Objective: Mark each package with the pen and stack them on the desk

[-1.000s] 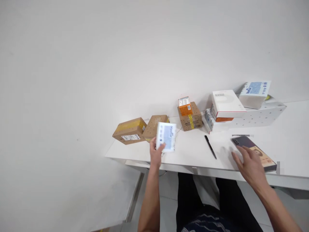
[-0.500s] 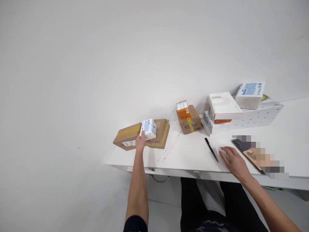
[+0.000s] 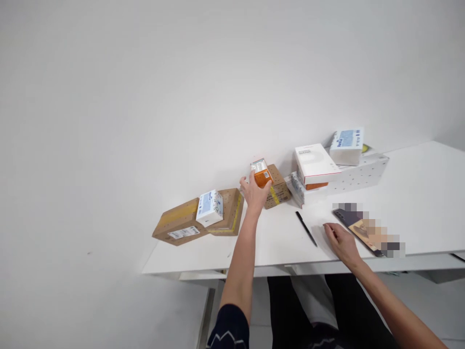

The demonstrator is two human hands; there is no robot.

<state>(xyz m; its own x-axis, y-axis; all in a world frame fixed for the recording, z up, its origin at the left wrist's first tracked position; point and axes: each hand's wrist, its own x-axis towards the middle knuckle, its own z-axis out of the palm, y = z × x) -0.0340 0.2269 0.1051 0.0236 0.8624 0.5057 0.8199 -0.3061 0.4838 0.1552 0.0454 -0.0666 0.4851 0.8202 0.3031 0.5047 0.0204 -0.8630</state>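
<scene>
Head view of a white table (image 3: 276,242) set against a white wall. The left hand (image 3: 254,191), which half a second ago rested on the small blue-and-white box (image 3: 209,207) at the left, has left that box lying on top of the two brown boxes there and has moved right to the orange box (image 3: 262,173). Its fingers now curl against the near and left sides of the orange box; contact looks made, though whether the grip is fully closed cannot be told. The orange box sits on the brown box (image 3: 278,186) near the middle of the table, close to the wall. The change suggests that the blue-and-white box is set down and released, and that the orange box is the item now in hand.

The right hand (image 3: 339,240) lies flat on the table with fingers spread, holding nothing, between the black pen (image 3: 305,229) and the dark phone (image 3: 358,228).

Count: three brown boxes, namely the long one (image 3: 174,225) at far left, the square one (image 3: 228,213) beside it, and the one under the orange box. Two blue-and-white boxes: the one at left and another (image 3: 347,145) on the spotted white box (image 3: 359,172) at right. One white box with a red edge (image 3: 316,162) tops a small stack. One pen; one phone.
</scene>
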